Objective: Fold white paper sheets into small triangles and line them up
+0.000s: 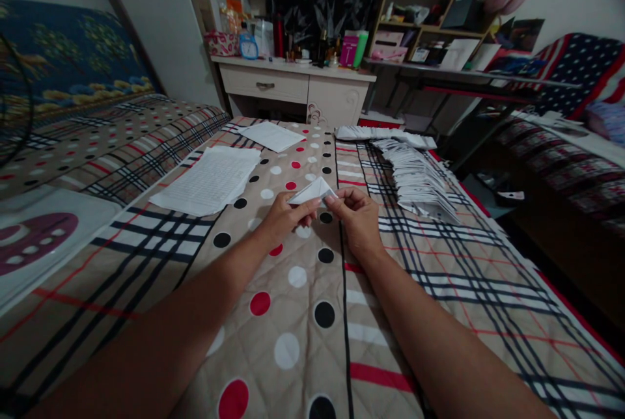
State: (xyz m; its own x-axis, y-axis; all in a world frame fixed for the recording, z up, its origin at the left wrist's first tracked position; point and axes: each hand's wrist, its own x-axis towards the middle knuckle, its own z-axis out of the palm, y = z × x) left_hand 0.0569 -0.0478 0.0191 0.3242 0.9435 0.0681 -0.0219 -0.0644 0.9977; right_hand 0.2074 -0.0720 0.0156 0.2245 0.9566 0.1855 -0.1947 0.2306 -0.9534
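Observation:
A small folded white paper piece (pixel 312 190) is held just above the quilted bedspread (pixel 303 315), between both hands. My left hand (pixel 284 218) pinches its left side, fingers closed on it. My right hand (pixel 356 214) pinches its right corner, fingers curled. To the right runs a long overlapping row of folded white paper pieces (pixel 417 175). A stack of printed sheets (pixel 209 179) lies to the left, and another sheet (pixel 272 135) lies farther back.
A white tray-like object with a purple pattern (pixel 39 237) sits at the left edge. Beyond the bed stand a white drawer cabinet (pixel 293 84) crowded with bottles and a blue clock (pixel 249 47), a cluttered shelf (pixel 430 9), and a second bed (pixel 576 146) at right.

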